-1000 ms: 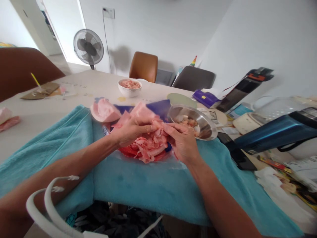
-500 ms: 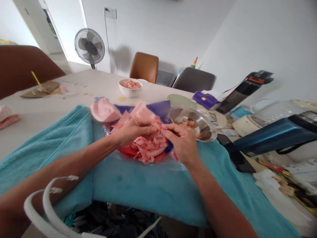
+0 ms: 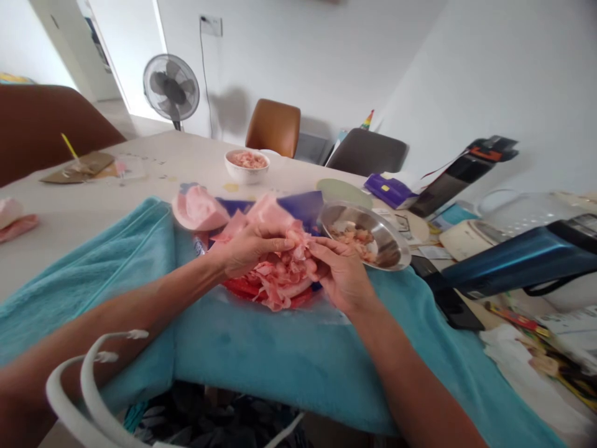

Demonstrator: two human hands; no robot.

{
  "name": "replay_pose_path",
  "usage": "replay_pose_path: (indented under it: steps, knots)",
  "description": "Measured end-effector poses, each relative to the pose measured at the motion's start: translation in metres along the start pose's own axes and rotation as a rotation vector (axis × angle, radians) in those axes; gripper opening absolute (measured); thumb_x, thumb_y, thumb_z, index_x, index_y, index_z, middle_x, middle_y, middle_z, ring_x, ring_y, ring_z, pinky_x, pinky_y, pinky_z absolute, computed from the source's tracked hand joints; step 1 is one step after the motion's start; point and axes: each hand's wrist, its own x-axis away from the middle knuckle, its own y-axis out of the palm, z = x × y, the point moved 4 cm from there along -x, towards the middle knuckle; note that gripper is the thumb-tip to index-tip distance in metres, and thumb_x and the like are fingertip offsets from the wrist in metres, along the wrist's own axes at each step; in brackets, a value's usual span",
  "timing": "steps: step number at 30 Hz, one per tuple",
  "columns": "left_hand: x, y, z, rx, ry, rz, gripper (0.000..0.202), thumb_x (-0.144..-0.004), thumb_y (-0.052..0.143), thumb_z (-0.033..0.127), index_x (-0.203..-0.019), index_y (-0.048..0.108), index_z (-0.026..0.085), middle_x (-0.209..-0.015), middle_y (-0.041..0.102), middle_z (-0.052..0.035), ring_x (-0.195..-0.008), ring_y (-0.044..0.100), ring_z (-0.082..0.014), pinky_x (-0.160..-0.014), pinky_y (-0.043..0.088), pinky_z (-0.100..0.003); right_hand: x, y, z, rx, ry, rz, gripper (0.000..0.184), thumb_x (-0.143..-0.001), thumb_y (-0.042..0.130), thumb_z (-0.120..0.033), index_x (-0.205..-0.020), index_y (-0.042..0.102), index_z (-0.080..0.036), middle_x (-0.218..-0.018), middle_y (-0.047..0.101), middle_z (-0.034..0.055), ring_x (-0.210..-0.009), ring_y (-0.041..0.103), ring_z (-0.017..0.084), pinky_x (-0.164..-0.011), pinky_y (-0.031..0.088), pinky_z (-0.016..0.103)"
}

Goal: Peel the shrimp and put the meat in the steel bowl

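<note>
My left hand (image 3: 249, 249) and my right hand (image 3: 340, 270) meet over a heap of torn pink membranes (image 3: 280, 283). Between their fingertips is a pale pink piece of fruit (image 3: 296, 235), which looks like a pomelo segment with its thin skin. Both hands are closed in a pinch on it. Thick pink peel pieces (image 3: 198, 208) lie behind my left hand, on a dark blue and red plastic bag. Just right of my right hand, a steel bowl (image 3: 394, 246) holds some fruit flesh. Farther back stands a white bowl (image 3: 246, 171) filled with pink flesh.
A teal towel (image 3: 261, 354) covers the near table edge. On the right are a blue bottle (image 3: 517, 255), a dark bottle (image 3: 459, 177), a phone (image 3: 459, 309) and a purple packet (image 3: 389, 188). White cables (image 3: 84, 386) curve at lower left. A fan (image 3: 171, 87) stands behind.
My right fingers have shifted slightly and pull at the skin, so more loose membrane shows at the segment. The view has moved a little.
</note>
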Motion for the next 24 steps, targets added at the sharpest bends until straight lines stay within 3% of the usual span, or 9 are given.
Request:
replay_pose_path:
  steps: [5,8,11,15,17,19,24]
  knots:
    - [0.000,-0.007,0.011,0.074,0.065,0.112,0.013,-0.070,0.079,0.023,-0.074,0.072,0.013,-0.066,0.064,-0.0006,-0.057,0.058,-0.0078,-0.050,0.049,-0.017,-0.002,-0.008,-0.003,0.113,-0.118,0.133,0.017,-0.069,0.073,-0.029,-0.079,0.071,-0.016,-0.059,0.059,-0.0022,-0.048,0.048,0.008,-0.043,0.036,0.021]
    - [0.000,-0.015,0.020,0.096,0.117,0.242,0.013,-0.071,0.079,0.023,-0.076,0.073,0.013,-0.064,0.062,0.0006,-0.055,0.055,-0.0064,-0.049,0.048,-0.016,-0.001,-0.010,-0.008,0.229,-0.287,0.223,0.015,-0.078,0.066,-0.030,-0.086,0.071,-0.018,-0.060,0.059,-0.0028,-0.051,0.050,0.009,-0.048,0.041,0.023]
    - [0.001,-0.021,0.027,0.078,0.191,0.298,0.013,-0.073,0.077,0.024,-0.081,0.074,0.015,-0.070,0.063,0.0008,-0.057,0.055,-0.0059,-0.051,0.049,-0.016,0.003,-0.006,-0.010,0.470,-0.457,0.252,0.015,-0.082,0.063,-0.029,-0.092,0.070,-0.021,-0.069,0.062,-0.0020,-0.061,0.056,0.012,-0.060,0.048,0.027]
    - [0.002,-0.021,0.030,0.056,0.220,0.300,0.012,-0.073,0.077,0.024,-0.081,0.074,0.016,-0.071,0.063,0.0019,-0.058,0.055,-0.0062,-0.051,0.048,-0.017,0.012,0.013,-0.006,0.843,-0.687,0.128,0.013,-0.078,0.068,-0.024,-0.092,0.068,-0.023,-0.098,0.063,0.0040,-0.094,0.062,0.019,-0.082,0.051,0.034]
    - [0.002,-0.020,0.027,0.034,0.203,0.297,0.011,-0.074,0.076,0.024,-0.080,0.074,0.016,-0.070,0.063,0.0015,-0.057,0.054,-0.0060,-0.051,0.047,-0.018,0.015,0.020,-0.002,0.959,-0.724,0.069,0.003,-0.080,0.067,-0.023,-0.083,0.066,-0.022,-0.092,0.063,0.0037,-0.089,0.062,0.019,-0.081,0.051,0.034]
    - [0.002,-0.018,0.024,0.016,0.184,0.296,0.010,-0.074,0.076,0.024,-0.078,0.073,0.015,-0.068,0.063,0.0013,-0.056,0.054,-0.0057,-0.051,0.046,-0.018,0.018,0.024,0.002,1.019,-0.709,0.006,0.006,-0.085,0.063,-0.023,-0.079,0.065,-0.022,-0.081,0.063,0.0019,-0.077,0.062,0.016,-0.074,0.051,0.032]
    - [0.002,-0.014,0.020,-0.011,0.174,0.262,0.012,-0.072,0.077,0.024,-0.077,0.072,0.015,-0.067,0.064,0.0006,-0.056,0.055,-0.0066,-0.052,0.045,-0.019,0.024,0.034,0.006,1.057,-0.738,-0.164,0.016,-0.091,0.053,-0.015,-0.099,0.065,-0.023,-0.094,0.065,0.0037,-0.089,0.064,0.016,-0.079,0.053,0.030]
